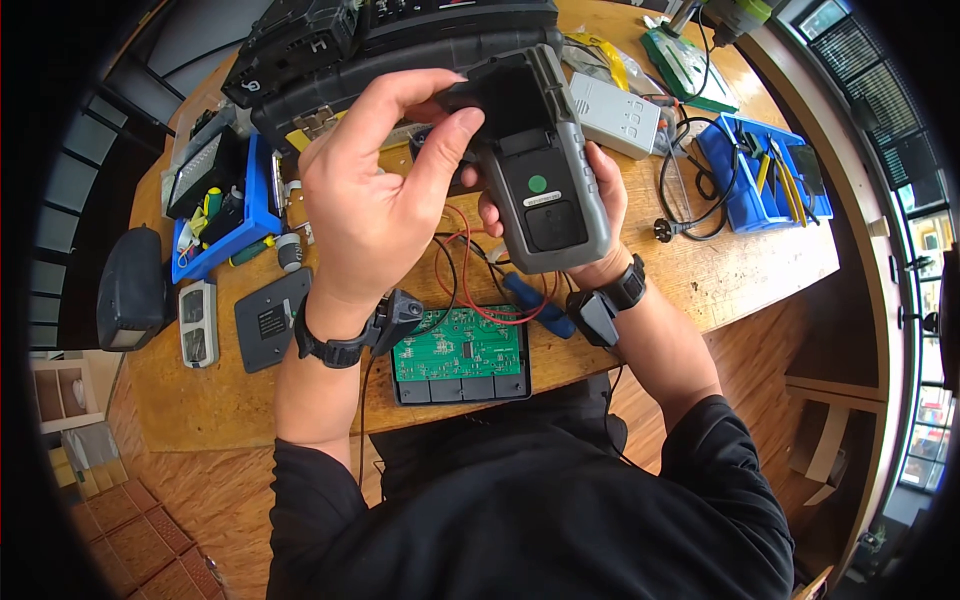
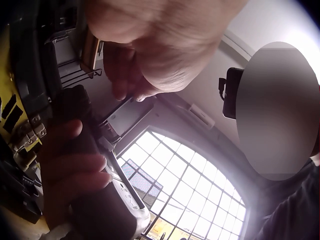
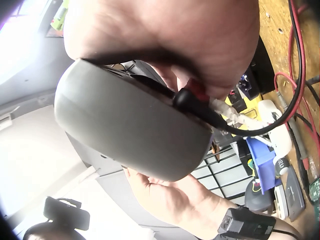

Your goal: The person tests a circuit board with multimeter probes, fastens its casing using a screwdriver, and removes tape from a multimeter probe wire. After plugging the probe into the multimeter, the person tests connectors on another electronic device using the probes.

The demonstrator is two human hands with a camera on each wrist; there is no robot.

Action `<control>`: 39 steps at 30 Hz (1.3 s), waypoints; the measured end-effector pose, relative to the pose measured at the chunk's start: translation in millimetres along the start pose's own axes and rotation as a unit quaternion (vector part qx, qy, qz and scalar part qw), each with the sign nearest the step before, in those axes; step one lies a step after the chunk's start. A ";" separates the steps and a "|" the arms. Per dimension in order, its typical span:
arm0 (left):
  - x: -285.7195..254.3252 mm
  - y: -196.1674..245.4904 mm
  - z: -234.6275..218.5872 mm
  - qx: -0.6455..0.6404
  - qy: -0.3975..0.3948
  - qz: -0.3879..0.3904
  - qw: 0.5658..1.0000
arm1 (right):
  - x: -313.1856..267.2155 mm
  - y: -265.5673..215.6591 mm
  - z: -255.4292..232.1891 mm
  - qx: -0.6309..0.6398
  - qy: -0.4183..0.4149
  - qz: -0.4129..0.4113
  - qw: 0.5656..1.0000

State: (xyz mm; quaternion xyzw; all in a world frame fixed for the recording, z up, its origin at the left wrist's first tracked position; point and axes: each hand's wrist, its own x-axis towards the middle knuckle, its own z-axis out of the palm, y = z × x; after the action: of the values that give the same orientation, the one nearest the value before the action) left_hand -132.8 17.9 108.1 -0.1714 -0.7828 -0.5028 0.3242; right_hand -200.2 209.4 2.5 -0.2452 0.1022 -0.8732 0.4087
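Observation:
My right hand [image 1: 608,195] holds up a grey handheld multimeter [image 1: 562,190], its back turned toward the head camera, with a green round sticker and a white label strip. My left hand [image 1: 365,195] is at its upper end, thumb and index finger pinching the edge of a dark stand flap [image 1: 515,95] swung out from the back. The right wrist view shows the meter's smooth grey end, with a black lead plug [image 3: 192,105] beside it. Red and black test leads [image 1: 462,265] hang below. In the left wrist view, the right hand's fingers [image 2: 85,167] wrap the meter's side.
Below the hands lies a green circuit board [image 1: 455,350] in a black housing. A dark cover plate [image 1: 272,320] and a grey switch unit [image 1: 197,325] lie left. Blue bins [image 1: 262,205] of tools stand on both sides. Black cases [image 1: 400,55] are behind; a grey box [image 1: 612,115] lies right.

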 end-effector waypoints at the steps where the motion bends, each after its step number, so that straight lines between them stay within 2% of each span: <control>1: 1.5 -4.3 1.8 0.010 0.025 0.046 0.999 | -0.2 1.2 2.4 0.005 0.009 -0.007 1.000; 2: 2.2 -7.7 3.3 0.019 0.049 0.091 0.994 | 0.1 1.8 3.8 0.010 0.017 -0.014 1.000; 3: 1.7 -10.3 4.2 0.018 0.046 0.094 0.994 | 0.5 2.0 4.2 0.009 0.016 -0.019 1.000; 5: 0.6 -14.1 4.0 0.004 0.065 0.054 0.996 | 0.0 1.9 3.8 -0.021 0.025 -0.020 0.999; 6: -1.8 -12.9 1.2 -0.014 0.044 0.012 0.999 | -0.7 0.5 3.3 -0.046 0.046 -0.005 0.998; 10: -1.8 -14.3 1.0 -0.060 0.056 -0.028 0.996 | 1.0 0.5 2.7 -0.052 0.020 -0.003 0.998; 11: -2.2 -14.4 1.7 -0.058 0.054 -0.027 0.996 | 0.8 0.5 5.6 -0.080 0.041 -0.007 0.996; 13: -2.2 -12.8 5.2 0.031 0.084 0.088 0.992 | 0.8 0.3 7.9 -0.109 0.060 -0.015 0.992; 15: -3.7 -11.4 9.0 0.027 0.087 0.113 0.989 | -0.3 0.2 9.0 -0.077 0.041 -0.036 0.996; 17: -2.3 -10.4 8.6 0.090 0.079 0.189 0.975 | -4.2 0.9 10.0 -0.073 0.043 -0.042 0.995; 18: -0.1 -12.4 10.2 0.081 0.080 0.212 0.971 | -1.7 -1.8 10.8 -0.071 0.042 -0.045 0.996; 23: 0.9 -6.2 12.7 0.101 -0.007 0.321 0.942 | -6.3 -4.2 13.8 -0.113 0.054 -0.061 0.990; 25: -5.2 -5.8 18.0 0.136 -0.041 0.359 0.923 | -11.3 -4.0 8.4 -0.022 0.093 -0.097 0.991; 26: -6.7 -8.1 24.1 0.158 -0.040 0.385 0.909 | -11.3 -7.8 17.0 -0.103 0.142 -0.103 0.979; 30: -10.7 -8.4 21.5 0.217 -0.072 0.427 0.875 | -6.8 -6.5 19.7 -0.072 0.100 -0.110 0.986; 33: -15.4 -0.4 18.3 0.243 -0.110 0.422 0.867 | -6.1 -5.8 14.8 -0.055 0.061 -0.111 0.990; 35: -15.2 -0.1 20.8 0.249 -0.107 0.423 0.865 | -6.2 -9.8 13.5 -0.053 0.051 -0.103 0.992; 39: -6.1 7.4 20.0 0.244 -0.155 0.383 0.878 | -5.1 -14.0 8.6 -0.049 0.060 -0.114 0.990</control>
State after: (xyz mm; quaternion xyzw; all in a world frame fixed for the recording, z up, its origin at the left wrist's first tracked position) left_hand -130.6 39.5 103.2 -0.4490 -0.7942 -0.0999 0.3971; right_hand -202.3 222.5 13.5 -0.2222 0.1404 -0.9212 0.2868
